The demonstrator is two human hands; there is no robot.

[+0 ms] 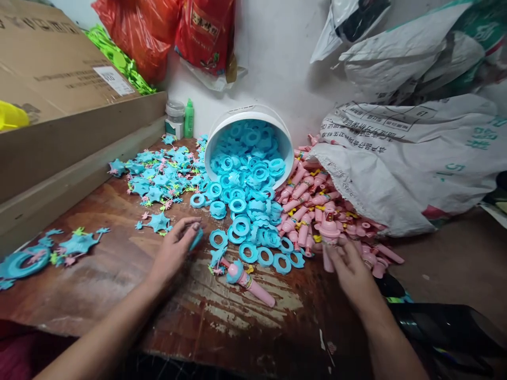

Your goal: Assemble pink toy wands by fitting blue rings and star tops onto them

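Observation:
My left hand pinches a blue plastic ring, seen nearly edge-on and partly covered by the fingers. In my right hand is a pink toy wand, held upright with its round head at the top. Between my hands lies a pink wand fitted with a blue ring, its head beside a small blue star piece. Loose blue rings spill from a tipped white bucket. Behind my right hand is a heap of pink wands.
Blue star pieces with pink and green tips are piled at the back left. A wooden ledge and a cardboard box border the left. A white woven sack lies at the right; a green bottle stands by the wall.

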